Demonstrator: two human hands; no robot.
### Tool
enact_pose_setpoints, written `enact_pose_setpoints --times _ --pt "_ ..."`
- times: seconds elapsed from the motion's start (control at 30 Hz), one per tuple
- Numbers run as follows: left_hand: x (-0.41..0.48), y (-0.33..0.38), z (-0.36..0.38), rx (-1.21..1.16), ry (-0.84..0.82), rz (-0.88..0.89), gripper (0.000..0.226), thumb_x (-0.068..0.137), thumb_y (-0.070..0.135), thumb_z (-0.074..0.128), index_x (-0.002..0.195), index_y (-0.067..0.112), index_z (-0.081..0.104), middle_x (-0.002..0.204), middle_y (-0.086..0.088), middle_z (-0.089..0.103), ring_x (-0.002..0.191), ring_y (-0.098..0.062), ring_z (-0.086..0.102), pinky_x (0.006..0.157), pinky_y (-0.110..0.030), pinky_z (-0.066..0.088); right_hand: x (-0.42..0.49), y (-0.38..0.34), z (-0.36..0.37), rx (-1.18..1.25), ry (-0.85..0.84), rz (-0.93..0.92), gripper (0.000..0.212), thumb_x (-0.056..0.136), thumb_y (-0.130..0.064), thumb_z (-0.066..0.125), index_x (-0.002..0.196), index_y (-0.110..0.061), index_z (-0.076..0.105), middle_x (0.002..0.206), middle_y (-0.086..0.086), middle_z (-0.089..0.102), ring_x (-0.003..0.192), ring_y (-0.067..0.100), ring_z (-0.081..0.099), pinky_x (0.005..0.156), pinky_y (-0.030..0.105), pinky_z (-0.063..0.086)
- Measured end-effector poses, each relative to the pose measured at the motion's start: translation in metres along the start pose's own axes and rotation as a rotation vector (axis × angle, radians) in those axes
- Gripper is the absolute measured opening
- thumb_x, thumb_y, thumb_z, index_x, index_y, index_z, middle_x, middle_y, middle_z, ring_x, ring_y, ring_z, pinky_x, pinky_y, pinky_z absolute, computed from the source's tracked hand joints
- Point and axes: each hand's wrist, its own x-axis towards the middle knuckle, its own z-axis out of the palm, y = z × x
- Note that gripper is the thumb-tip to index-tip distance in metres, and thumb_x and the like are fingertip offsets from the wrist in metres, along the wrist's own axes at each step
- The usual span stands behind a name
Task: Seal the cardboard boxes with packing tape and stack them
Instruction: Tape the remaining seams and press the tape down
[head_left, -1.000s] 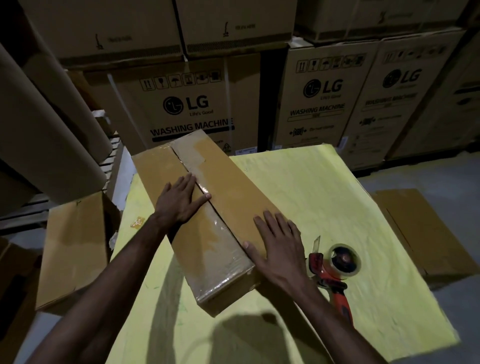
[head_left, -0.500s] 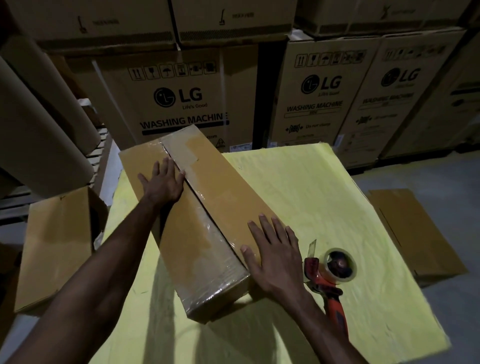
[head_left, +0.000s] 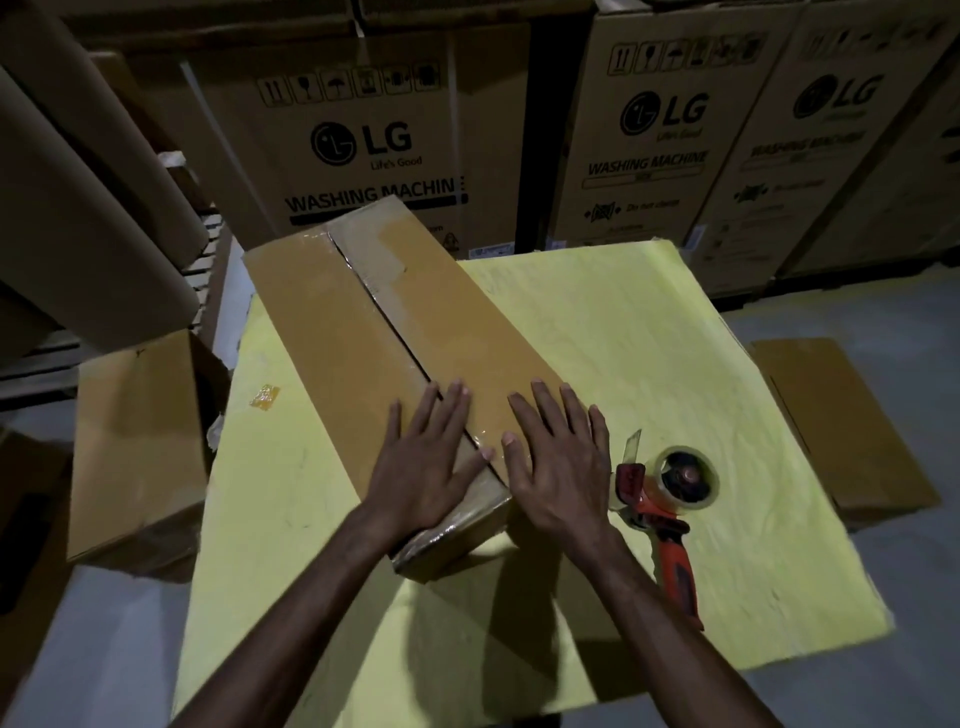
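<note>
1. Head view: you are pressing your left hand (head_left: 431, 462) and right hand (head_left: 558, 467), fingers spread flat, on the near end of the box (head_left: 363, 312), which is lying 6-to-11 o'clock across the yellow table (head_left: 675, 338). You are apparently bedding tape along its seam.
2. The tape dispenser (head_left: 670, 488) is lying at 3 o'clock, within reach.

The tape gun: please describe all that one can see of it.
The tape gun lies on its side on the yellow sheet, right of the box. Its orange handle with a dark grip points toward the person. The roll of clear tape sits at the far end, and a loose tape tab sticks up beside it. No hand holds it. The right hand rests flat on the box just left of it, seemingly apart.
</note>
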Motion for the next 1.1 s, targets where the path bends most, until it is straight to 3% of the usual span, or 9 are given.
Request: enact_pose_setpoints --times 0.1,0.17,0.3,0.4,0.53,0.67,0.87,0.97,1.1 --pt "-0.033 0.020 0.009 -0.020 0.044 -0.079 0.086 0.097 0.083 0.014 0.162 0.037 -0.017 0.167 0.015 -0.030 0.154 -0.011 -0.030 0.124 -0.059 -0.017 -0.004 -0.001 -0.001 -0.010 -0.004 0.025 0.057 0.104 -0.057 0.031 0.158 -0.039 0.032 0.172 -0.006 0.013 0.159 0.019 0.000 0.127 0.049 0.005" --pt "-0.058 0.033 0.014 -0.142 0.230 -0.292 0.095 0.092 0.087 0.031 0.163 0.040 -0.013 0.168 0.012 -0.029 0.156 -0.012 -0.026 0.120 -0.052 -0.025 -0.006 -0.003 -0.002 -0.010 0.006 0.085 0.061 0.102 -0.059 0.034 0.158 -0.038 0.030 0.173 -0.001 0.006 0.159 0.023 -0.004 0.127 0.049 0.006" --pt "-0.091 0.044 0.036 -0.895 0.583 -0.690 0.111 0.084 0.082 0.056 0.166 0.027 0.005 0.175 0.003 0.002 0.160 -0.017 0.010 0.130 -0.048 0.012 -0.006 -0.002 -0.006 0.057 0.010 0.246 0.068 0.097 -0.062 0.044 0.157 -0.033 0.030 0.169 0.008 0.019 0.151 0.030 0.023 0.117 0.053 0.027" --pt "-0.082 0.036 0.040 -1.036 0.612 -0.775 0.104 0.085 0.088 0.046 0.164 0.028 0.018 0.167 -0.001 0.034 0.152 -0.024 0.035 0.124 -0.050 0.031 -0.002 0.002 -0.008 0.158 0.069 0.286 0.069 0.096 -0.058 0.054 0.155 -0.026 0.038 0.155 0.007 0.044 0.137 0.028 0.041 0.109 0.046 0.037" --pt "-0.053 0.012 0.012 -0.956 0.671 -0.711 0.075 0.101 0.061 0.050 0.161 0.018 0.034 0.160 -0.006 0.045 0.145 -0.027 0.045 0.122 -0.038 0.033 -0.013 -0.007 -0.005 0.181 0.157 0.328 0.070 0.096 -0.054 0.058 0.154 -0.022 0.036 0.153 0.009 0.044 0.137 0.030 0.041 0.108 0.049 0.038" --pt "-0.010 -0.038 -0.011 -0.831 0.600 -0.560 0.070 0.097 0.059 0.050 0.149 0.013 0.055 0.142 -0.010 0.064 0.129 -0.027 0.061 0.108 -0.038 0.049 -0.029 -0.035 0.004 0.226 0.164 0.393 0.071 0.094 -0.058 0.061 0.153 -0.027 0.036 0.162 0.012 0.025 0.146 0.032 0.026 0.114 0.054 0.030" --pt "0.054 -0.074 -0.025 -0.702 0.556 -0.499 0.050 0.100 0.041 0.055 0.141 0.013 0.064 0.134 -0.012 0.069 0.124 -0.033 0.062 0.104 -0.037 0.046 0.021 -0.027 0.003 0.421 0.115 0.345 0.069 0.095 -0.056 0.062 0.153 -0.029 0.036 0.166 0.004 0.021 0.148 0.024 0.026 0.111 0.042 0.036" --pt "0.061 -0.070 -0.018 -0.744 0.656 -0.528 0.050 0.102 0.043 0.052 0.136 0.010 0.066 0.130 -0.013 0.071 0.121 -0.032 0.064 0.099 -0.036 0.048 0.023 0.006 0.001 0.765 0.332 0.412 0.061 0.099 -0.045 0.064 0.151 -0.026 0.041 0.155 -0.004 0.044 0.132 0.013 0.047 0.096 0.027 0.044" --pt "0.024 -0.049 0.003 -0.787 0.938 -0.517 0.035 0.108 0.034 0.052 0.131 0.011 0.066 0.125 -0.008 0.071 0.115 -0.024 0.065 0.093 -0.031 0.048 -0.041 0.082 0.017 0.762 0.735 0.870 0.044 0.095 -0.019 0.069 0.135 -0.013 0.052 0.134 0.009 0.060 0.117 0.030 0.060 0.092 0.045 0.053"
